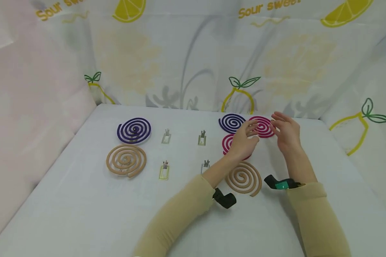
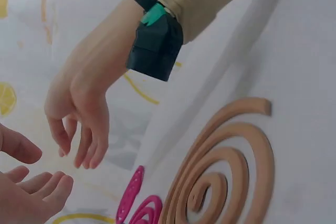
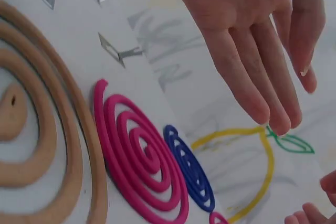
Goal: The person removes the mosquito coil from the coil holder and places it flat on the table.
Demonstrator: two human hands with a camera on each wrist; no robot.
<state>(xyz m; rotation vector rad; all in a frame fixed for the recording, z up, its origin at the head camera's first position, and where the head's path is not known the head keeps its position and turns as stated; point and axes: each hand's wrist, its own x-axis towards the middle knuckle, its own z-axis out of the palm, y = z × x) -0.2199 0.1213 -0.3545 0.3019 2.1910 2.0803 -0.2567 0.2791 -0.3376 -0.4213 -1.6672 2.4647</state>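
My left hand (image 1: 244,141) hovers over the right-hand group of mosquito coils, fingers loosely extended and holding nothing. To its right, my right hand (image 1: 287,132) is raised with relaxed fingers, also holding nothing. A gap separates the hands. Below the left hand lies a pink coil (image 1: 226,144), partly covered by it. Another pink coil (image 1: 261,126) lies behind, between the hands. A dark blue coil (image 1: 232,123) sits at the back of this group. Nearest the forearms is a tan coil (image 1: 243,177), seen large in the left wrist view.
Several small metal coil stands (image 1: 202,138) stand mid-table, one partly behind the left forearm. At left lie another dark blue coil (image 1: 134,130) and a tan coil (image 1: 126,160), with metal showing at their centres. A lemon-print curtain (image 1: 186,53) backs the white table (image 1: 83,214).
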